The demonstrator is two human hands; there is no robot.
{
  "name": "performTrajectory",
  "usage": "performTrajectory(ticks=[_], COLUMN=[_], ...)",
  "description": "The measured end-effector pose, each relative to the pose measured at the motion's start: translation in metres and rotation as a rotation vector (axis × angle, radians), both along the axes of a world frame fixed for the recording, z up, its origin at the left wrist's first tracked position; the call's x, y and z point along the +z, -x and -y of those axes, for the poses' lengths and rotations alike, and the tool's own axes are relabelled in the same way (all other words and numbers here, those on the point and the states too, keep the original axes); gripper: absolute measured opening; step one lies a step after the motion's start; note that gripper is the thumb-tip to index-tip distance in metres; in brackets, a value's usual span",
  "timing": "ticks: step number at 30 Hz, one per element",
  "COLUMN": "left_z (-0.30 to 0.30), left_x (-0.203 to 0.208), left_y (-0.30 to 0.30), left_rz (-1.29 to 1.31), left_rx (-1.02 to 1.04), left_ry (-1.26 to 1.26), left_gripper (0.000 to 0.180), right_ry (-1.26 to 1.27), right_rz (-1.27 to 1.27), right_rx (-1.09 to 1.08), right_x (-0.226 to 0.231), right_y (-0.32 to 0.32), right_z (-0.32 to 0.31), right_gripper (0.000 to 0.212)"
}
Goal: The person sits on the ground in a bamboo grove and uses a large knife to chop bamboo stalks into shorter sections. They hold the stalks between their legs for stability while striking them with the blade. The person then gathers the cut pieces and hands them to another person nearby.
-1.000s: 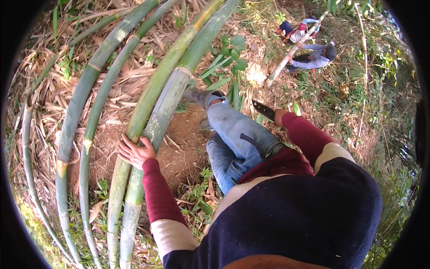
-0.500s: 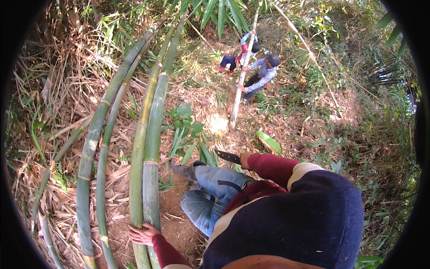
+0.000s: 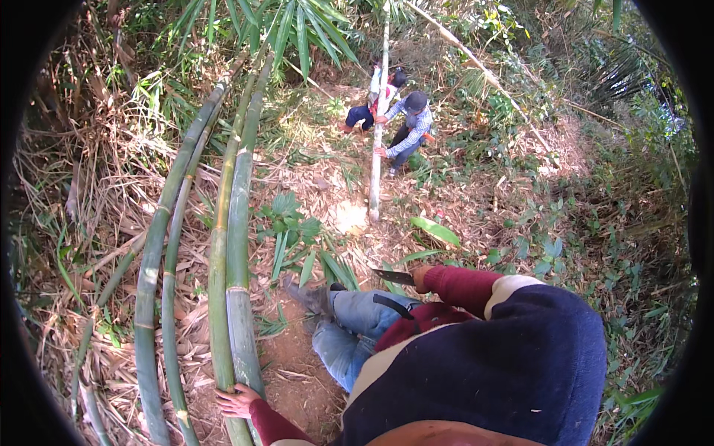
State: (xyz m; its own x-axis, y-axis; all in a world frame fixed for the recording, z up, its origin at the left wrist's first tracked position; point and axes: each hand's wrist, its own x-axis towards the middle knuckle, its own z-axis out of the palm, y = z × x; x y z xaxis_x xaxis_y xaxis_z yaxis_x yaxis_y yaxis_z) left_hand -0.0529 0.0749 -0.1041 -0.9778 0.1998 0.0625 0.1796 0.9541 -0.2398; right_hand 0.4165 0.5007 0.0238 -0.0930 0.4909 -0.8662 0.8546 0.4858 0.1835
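My left hand (image 3: pixel 236 401) lies across a green bamboo pole (image 3: pixel 221 297) at the lower left, its fingers spread over the surface. A second green bamboo pole (image 3: pixel 239 312) stands close beside that one, on the right. At my waist, my right hand (image 3: pixel 422 278) is closed round the handle of a machete. The machete's dark blade (image 3: pixel 396 277) points left, apart from the bamboo; the handle is mostly hidden in my fist.
Two more bamboo poles, a thick one (image 3: pixel 152 275) and a thinner one (image 3: pixel 169 297), rise to the left. Farther off, a person in a checked shirt (image 3: pixel 418 123) grips a pale upright pole (image 3: pixel 378 156), with another person (image 3: pixel 362 115) behind. Dry leaves and a leafy plant (image 3: pixel 286 215) cover the ground ahead.
My view has shifted slightly to the right. The person in the checked shirt still holds the pale pole, which looks more upright. My left hand stays on the bamboo; the machete remains in my right.
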Motion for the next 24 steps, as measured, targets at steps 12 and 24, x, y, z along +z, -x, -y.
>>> performTrajectory(ticks=[12, 24], left_z=[0.032, -0.073], left_x=[0.078, 0.061], left_y=[-0.091, -0.156], left_rz=[0.185, 1.236], left_rx=[-0.039, 0.052], left_ry=[-0.55, -0.477], left_gripper=[0.013, 0.038], right_ry=[-0.015, 0.088], right_rz=[-0.025, -0.27], right_rx=[-0.249, -0.471], right_x=[-0.052, -0.051], right_y=[-0.078, -0.069], right_z=[0.019, 0.044], right_gripper=[0.045, 0.042])
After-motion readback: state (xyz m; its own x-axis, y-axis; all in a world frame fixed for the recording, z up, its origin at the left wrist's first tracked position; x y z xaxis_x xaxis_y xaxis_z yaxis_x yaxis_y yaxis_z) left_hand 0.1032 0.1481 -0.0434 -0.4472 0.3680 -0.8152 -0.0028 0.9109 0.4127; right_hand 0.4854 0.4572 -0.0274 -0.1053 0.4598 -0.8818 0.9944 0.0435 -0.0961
